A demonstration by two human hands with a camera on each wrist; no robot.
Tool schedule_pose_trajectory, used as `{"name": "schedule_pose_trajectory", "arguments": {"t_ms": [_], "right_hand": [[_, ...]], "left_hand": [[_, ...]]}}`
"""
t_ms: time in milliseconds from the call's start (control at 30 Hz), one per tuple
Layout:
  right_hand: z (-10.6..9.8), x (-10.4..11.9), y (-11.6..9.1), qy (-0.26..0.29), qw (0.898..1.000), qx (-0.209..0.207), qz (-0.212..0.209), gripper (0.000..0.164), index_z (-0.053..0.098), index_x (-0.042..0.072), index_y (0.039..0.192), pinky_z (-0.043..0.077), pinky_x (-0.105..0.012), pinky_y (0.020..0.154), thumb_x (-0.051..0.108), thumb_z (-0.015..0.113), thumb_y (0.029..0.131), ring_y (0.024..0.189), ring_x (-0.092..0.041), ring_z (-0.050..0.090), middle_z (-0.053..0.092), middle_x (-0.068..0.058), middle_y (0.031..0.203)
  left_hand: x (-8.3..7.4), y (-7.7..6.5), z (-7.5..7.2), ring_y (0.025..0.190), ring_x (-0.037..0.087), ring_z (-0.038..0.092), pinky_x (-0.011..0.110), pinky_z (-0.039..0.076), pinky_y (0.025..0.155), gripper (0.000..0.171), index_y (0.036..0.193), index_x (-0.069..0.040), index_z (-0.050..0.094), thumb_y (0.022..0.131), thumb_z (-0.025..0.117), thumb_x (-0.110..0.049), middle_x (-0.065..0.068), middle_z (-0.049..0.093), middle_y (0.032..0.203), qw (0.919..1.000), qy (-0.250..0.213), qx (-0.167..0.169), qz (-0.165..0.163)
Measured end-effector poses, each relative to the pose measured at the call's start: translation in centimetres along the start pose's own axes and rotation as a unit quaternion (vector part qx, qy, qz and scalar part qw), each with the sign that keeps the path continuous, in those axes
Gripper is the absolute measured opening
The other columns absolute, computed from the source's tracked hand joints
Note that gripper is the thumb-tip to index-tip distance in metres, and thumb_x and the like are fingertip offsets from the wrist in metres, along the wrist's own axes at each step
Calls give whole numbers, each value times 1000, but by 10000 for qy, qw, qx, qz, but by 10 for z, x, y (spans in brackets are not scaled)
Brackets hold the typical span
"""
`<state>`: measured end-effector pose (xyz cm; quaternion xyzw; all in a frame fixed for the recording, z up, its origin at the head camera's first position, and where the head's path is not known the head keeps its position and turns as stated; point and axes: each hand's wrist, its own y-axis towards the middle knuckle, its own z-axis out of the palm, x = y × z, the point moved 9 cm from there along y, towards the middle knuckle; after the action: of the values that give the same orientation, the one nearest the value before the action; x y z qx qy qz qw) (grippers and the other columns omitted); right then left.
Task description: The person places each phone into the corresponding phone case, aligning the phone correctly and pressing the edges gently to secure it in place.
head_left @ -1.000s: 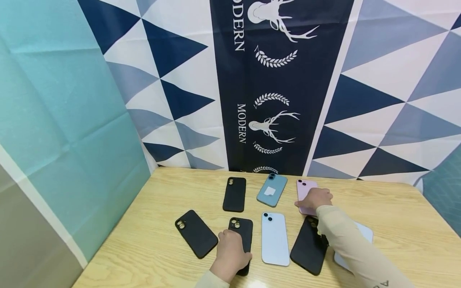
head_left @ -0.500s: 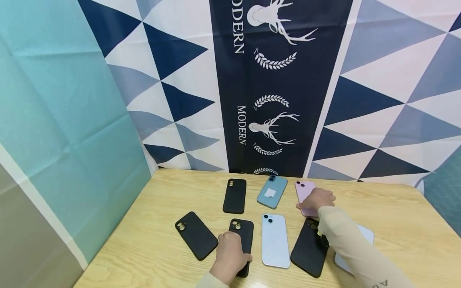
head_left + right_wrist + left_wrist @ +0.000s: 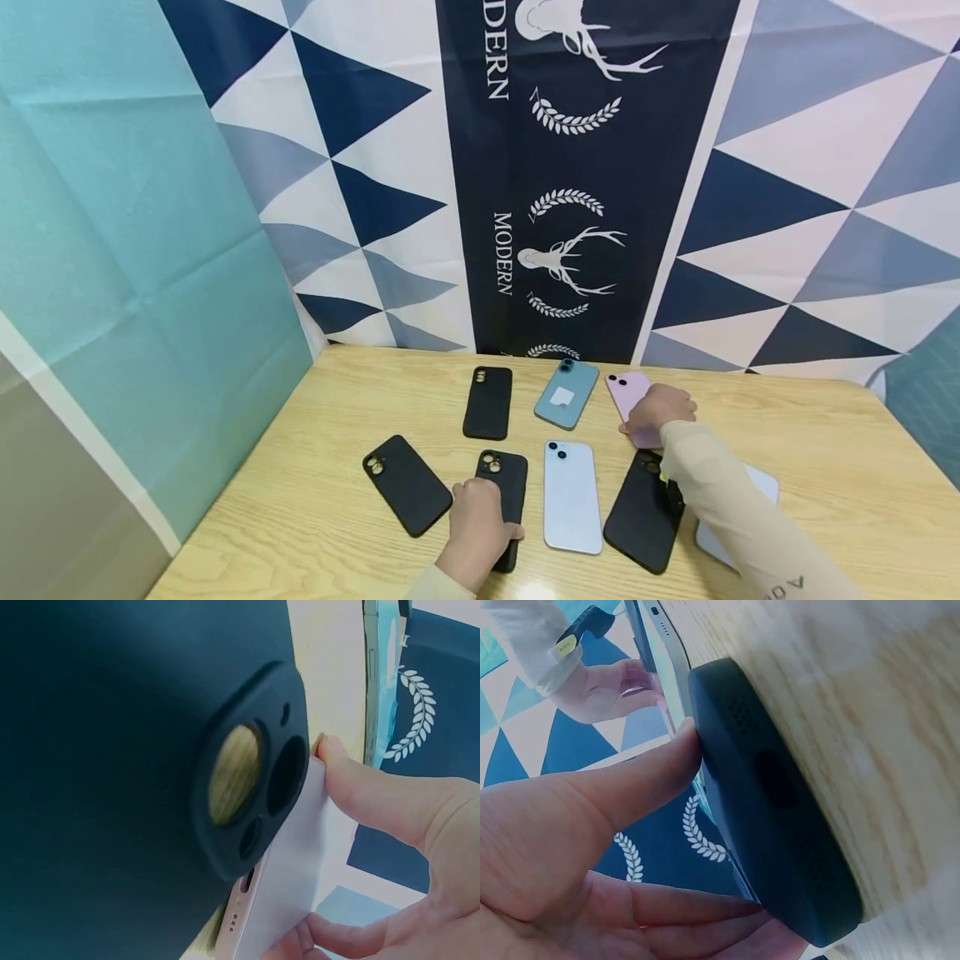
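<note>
My left hand [image 3: 478,521] lies across a black phone case [image 3: 512,479] on the table, thumb at its right edge and fingers at its left. In the left wrist view that case [image 3: 769,802] shows its bottom end, with a port opening and small holes, between thumb and fingers. At the back right, my right hand [image 3: 663,406] grips a pink phone [image 3: 624,387] by its long edges, the phone's back facing up. The right wrist view shows the pink phone [image 3: 296,855] between thumb and fingers, behind the camera cutout of another black case [image 3: 112,765].
A white phone [image 3: 572,500] lies between my hands. One more black case [image 3: 408,485] is at the left, another black case [image 3: 488,404] at the back, beside a blue phone [image 3: 564,400]. Under my right forearm lie a black case [image 3: 643,521] and a partly hidden pale phone [image 3: 763,482].
The pink phone's camera end has swung slightly to the left under my right hand. My left hand stays on its black case.
</note>
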<state>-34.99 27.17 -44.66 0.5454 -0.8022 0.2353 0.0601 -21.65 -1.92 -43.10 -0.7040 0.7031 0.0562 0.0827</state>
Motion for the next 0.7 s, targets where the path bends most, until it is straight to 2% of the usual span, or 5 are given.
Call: {"name": "schedule_pose_trajectory", "arguments": {"t_ms": [200, 300, 367, 500, 700], "right_hand": [[-2, 1, 3, -254, 9996, 132, -68, 78, 52, -17, 116, 45, -43, 76, 33, 86, 67, 90, -38, 45, 50, -37, 106], [-3, 3, 4, -234, 9995, 150, -161, 78, 52, -16, 117, 46, -44, 77, 33, 86, 67, 91, -38, 46, 52, -37, 107], [-4, 3, 3, -121, 9997, 131, -181, 80, 51, -16, 119, 45, -44, 76, 32, 87, 67, 91, -38, 46, 51, -36, 107], [-6, 0, 2, 99, 9996, 113, -241, 82, 50, -16, 121, 43, -41, 74, 33, 87, 66, 91, -37, 45, 51, -34, 107], [-4, -8, 5, 322, 9985, 257, -348, 90, 47, -18, 123, 45, -37, 73, 36, 88, 64, 91, -36, 48, 52, -34, 111]], "left_hand": [[2, 0, 2, 87, 27, 61, 34, 57, 79, 77, 103, 10, 66, 62, 89, -50, 15, 65, 87, 9998, 69, 176, -118], [5, 0, 4, 92, 31, 62, 38, 57, 84, 81, 109, 12, 62, 63, 89, -49, 18, 65, 92, 9994, -94, 265, -188], [5, 0, 2, 93, 34, 62, 39, 57, 84, 81, 109, 13, 62, 62, 90, -47, 20, 65, 93, 9993, -261, 218, -183], [5, -1, -2, 89, 32, 61, 38, 58, 79, 80, 106, 13, 62, 61, 91, -47, 18, 64, 89, 9996, -256, 80, -109], [4, -1, -2, 89, 35, 61, 40, 59, 71, 84, 110, 16, 59, 60, 93, -43, 22, 61, 90, 9983, -550, 118, -138]]}}
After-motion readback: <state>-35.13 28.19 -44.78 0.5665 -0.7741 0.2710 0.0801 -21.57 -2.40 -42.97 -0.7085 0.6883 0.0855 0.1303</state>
